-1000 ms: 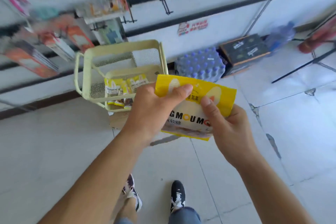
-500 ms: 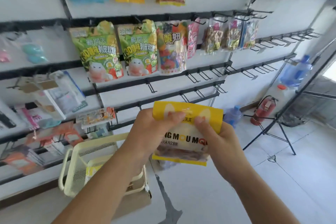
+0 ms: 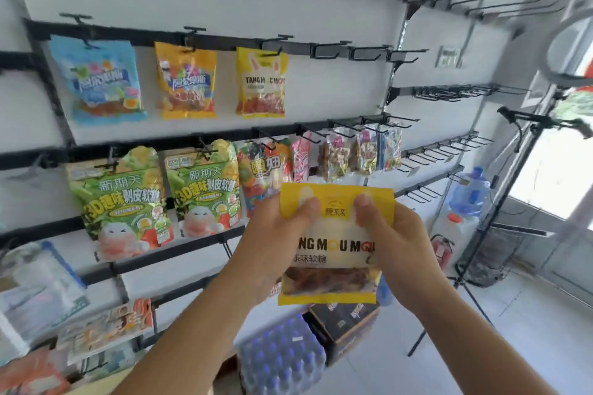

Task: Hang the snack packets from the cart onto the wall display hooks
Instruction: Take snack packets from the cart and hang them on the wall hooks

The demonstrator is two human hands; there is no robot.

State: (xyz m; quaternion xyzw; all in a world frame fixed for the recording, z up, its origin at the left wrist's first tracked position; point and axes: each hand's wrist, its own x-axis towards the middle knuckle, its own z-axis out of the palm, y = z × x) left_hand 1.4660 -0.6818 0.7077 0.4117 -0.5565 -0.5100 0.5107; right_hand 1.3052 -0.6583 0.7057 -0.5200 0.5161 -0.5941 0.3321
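Black wall display hooks line the white wall. Your left hand and right hand both pinch the yellow Tang Mou Mou packet upright.

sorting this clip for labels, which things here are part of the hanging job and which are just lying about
Job:
yellow packet, held in left hand and right hand
empty hooks
matching hung packet

Lying about:
bottle pack
black box
water jug
tripod

Packet between both hands, before the wall hooks; bottled-water pack below, box just right of it.
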